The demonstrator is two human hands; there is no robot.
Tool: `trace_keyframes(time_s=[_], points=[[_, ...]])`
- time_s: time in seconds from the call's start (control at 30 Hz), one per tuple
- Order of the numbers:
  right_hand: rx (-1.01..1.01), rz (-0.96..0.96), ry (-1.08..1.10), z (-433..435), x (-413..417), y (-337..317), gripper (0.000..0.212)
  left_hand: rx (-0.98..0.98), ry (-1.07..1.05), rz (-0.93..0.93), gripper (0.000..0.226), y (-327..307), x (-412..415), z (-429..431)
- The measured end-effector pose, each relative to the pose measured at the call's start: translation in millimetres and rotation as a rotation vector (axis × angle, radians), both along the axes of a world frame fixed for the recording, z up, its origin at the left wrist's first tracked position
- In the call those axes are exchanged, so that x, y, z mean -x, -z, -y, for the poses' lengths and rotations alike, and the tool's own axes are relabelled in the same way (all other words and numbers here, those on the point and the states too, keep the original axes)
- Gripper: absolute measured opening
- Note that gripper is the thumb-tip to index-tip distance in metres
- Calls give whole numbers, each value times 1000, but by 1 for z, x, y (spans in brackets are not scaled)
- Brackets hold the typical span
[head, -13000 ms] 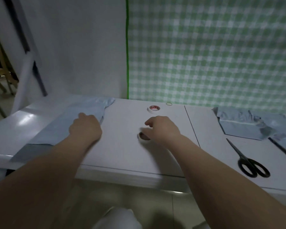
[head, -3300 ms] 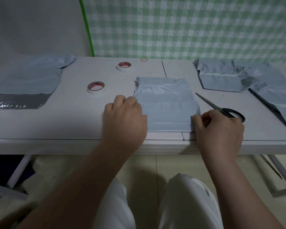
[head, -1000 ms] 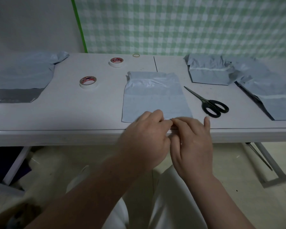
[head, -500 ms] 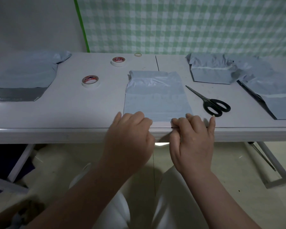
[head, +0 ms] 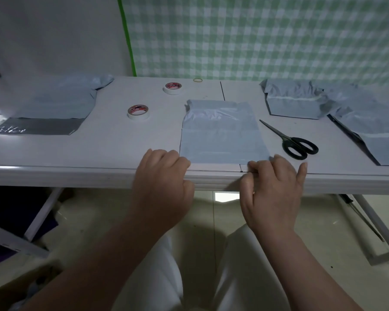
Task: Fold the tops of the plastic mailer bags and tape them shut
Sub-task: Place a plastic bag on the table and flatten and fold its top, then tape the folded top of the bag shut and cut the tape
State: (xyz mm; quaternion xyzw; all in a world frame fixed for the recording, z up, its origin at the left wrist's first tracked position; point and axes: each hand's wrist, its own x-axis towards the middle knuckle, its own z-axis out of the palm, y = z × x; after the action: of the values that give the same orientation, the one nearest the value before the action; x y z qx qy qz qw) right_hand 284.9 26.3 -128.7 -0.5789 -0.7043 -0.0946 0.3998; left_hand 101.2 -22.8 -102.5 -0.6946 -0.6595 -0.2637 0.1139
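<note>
**2 hands at the near edge of the mailer bag**

We see a grey mailer bag (head: pixel 220 135) lying flat in the middle of the white table (head: pixel 99 149), its near edge just short of the table's front lip (the far end looks glossy and a little crumpled). The left hand (head: pixel 164 176) sits at the bag's near left corner with its fingers curled under. We cannot tell whether they hold the edge or only rest on it. The right hand (head: pixel 274 185) is at the near right corner, thumb and forefinger pinched together on the bag's edge, little finger stuck out to the side. The 2 hands are well apart, each at its own corner.

Black-handled scissors (head: pixel 299 145) lie just right of the bag, blades pointing away and to the left. Left of the bag lie the nearer tape roll (head: pixel 138 112) and, further back, the farther tape roll (head: pixel 173 88). A rubber band (head: pixel 197 80) lies by the table's back edge. The left bag (head: pixel 52 106) lies flat at the far left with a dark band along its near end. The right bags (head: pixel 292 102) lie rumpled at the far right. A green checked cloth (head: pixel 256 37) hangs behind the table.
</note>
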Motion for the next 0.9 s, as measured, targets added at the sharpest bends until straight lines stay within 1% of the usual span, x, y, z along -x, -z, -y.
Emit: trace_keyframes(time_s=[0.07,0.1,0.23,0.3,0.37,0.53,0.7,0.9], points=[[16,5,3,4,6,-4,21,6,-7,-6,23,1,-1,0],[17,13,-32,7,12,-7,21,5,-11,-8,23,1,-2,0],[50,92,-328,22,47,-11,31,-26,17,-7,25,5,-1,-1],[74,118,-364,26,56,-9,34,-36,34,-10,26,7,1,-1],[68,122,-342,24,54,-9,33,-35,36,-22,25,8,3,-1],[56,51,-240,15,40,-10,27,-69,39,-36,27,9,5,0],[33,38,-157,8,15,-5,25,-80,38,-43,28,10,5,-1],[11,50,-107,2,0,-2,20,-58,28,-42,31,9,6,1]])
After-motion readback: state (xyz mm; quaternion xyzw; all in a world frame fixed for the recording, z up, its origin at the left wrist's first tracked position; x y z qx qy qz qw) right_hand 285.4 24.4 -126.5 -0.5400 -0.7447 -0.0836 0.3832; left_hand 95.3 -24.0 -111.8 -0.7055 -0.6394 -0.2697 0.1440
